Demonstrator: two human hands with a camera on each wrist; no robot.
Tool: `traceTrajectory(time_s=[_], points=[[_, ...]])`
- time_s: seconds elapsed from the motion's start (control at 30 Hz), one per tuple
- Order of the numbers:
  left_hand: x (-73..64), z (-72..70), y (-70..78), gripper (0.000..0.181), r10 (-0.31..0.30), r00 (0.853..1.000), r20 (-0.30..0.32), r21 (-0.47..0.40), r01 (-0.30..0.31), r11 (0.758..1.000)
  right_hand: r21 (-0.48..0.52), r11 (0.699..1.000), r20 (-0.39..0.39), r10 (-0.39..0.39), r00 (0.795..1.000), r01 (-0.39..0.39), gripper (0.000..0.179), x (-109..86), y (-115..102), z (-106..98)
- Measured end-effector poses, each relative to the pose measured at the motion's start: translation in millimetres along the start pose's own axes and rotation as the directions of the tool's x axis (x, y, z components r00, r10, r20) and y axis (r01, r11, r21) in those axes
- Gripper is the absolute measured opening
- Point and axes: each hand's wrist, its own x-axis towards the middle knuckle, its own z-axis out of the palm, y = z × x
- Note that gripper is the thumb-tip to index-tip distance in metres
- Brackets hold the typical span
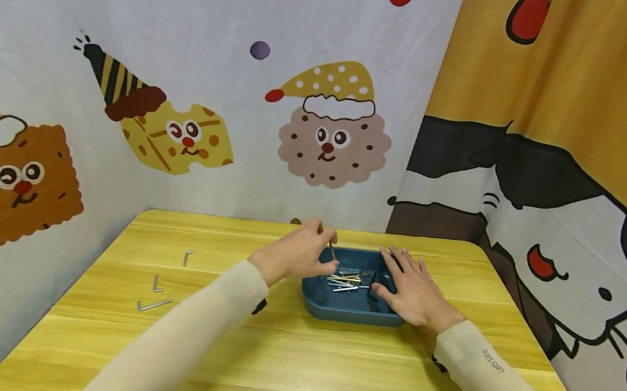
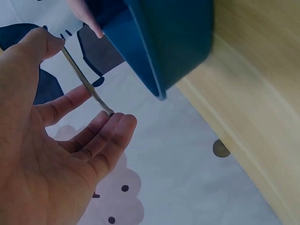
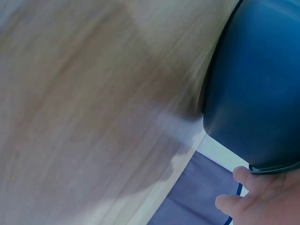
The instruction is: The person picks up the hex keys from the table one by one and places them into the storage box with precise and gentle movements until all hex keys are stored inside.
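My left hand (image 1: 296,253) is over the left side of a dark blue tray (image 1: 354,317). It pinches a thin, brassy metal rod (image 2: 80,72) between thumb and fingers; the rod's exact kind is hard to tell. Thin silver and gold-coloured metal pieces (image 1: 345,281) lie loosely piled in the tray. Near the right thumb is a black, bent piece (image 1: 372,287), partly hidden. My right hand (image 1: 417,292) rests on the tray's right rim with fingers spread and fairly straight, its thumb over the inside. From the right wrist, the tray's outer wall (image 3: 255,89) shows above the fingertips.
On the left of the wooden table (image 1: 294,367) lie three L-shaped hex keys, apart from one another: a far one (image 1: 186,258), a middle one (image 1: 156,283) and a near one (image 1: 154,305). A printed cloth (image 1: 222,30) hangs behind the table.
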Motion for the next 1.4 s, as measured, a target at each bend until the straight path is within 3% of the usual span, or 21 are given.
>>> traceTrajectory(time_s=[0.3, 0.63, 0.9, 1.1, 1.4], points=[[23.7, -1.6, 17.6, 0.054, 0.058, 0.997, 0.047, 0.022, -0.059, 0.998, -0.001, 1.000, 0.008, -0.003, 1.000, 0.003, 0.088, -0.1, 0, -1], [37.7, -1.6, 29.9, 0.055, 0.052, 0.987, 0.154, 0.039, -0.058, 0.998, 0.008, 1.000, 0.014, -0.003, 1.000, 0.003, 0.088, 0.4, 1, -1], [50.2, 0.6, 37.9, 0.058, 0.041, 0.967, 0.253, 0.110, -0.071, 0.991, 0.015, 1.000, 0.022, -0.001, 1.000, 0.000, 0.089, 0.1, 1, -2], [56.7, 1.5, 42.9, 0.056, 0.048, 0.943, 0.329, 0.111, -0.089, 0.990, 0.014, 1.000, 0.021, 0.003, 1.000, -0.003, 0.089, -0.7, 1, -2], [60.8, 4.5, 50.7, 0.053, 0.055, 0.935, 0.350, 0.146, -0.112, 0.983, 0.012, 1.000, 0.015, -0.003, 1.000, 0.003, 0.089, -1.0, 1, -1]])
